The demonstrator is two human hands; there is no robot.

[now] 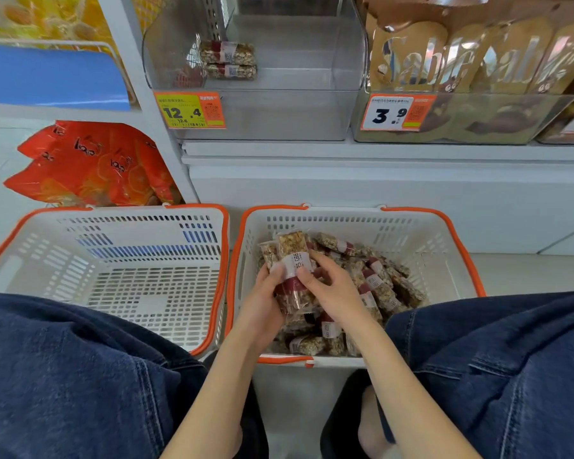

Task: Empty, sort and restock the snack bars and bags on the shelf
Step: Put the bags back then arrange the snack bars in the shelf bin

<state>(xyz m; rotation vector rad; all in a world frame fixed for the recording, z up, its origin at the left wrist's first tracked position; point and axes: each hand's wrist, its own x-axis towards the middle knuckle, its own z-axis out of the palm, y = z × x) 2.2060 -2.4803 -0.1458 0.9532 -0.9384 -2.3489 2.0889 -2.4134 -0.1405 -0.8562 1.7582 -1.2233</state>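
Left hand point(262, 293) and right hand point(328, 289) both curled round bunch of bumpy, see-through-wrapped snack bars point(292, 270), over pile in right holey plastic basket point(444, 246). Two bars point(227, 59) in clear shelf bin point(312, 104).

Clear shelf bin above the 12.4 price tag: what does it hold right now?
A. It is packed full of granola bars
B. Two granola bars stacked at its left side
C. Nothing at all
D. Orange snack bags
B: the clear shelf bin holds only two granola bars, one on the other, at its left side; the rest of the bars lie in the right basket.
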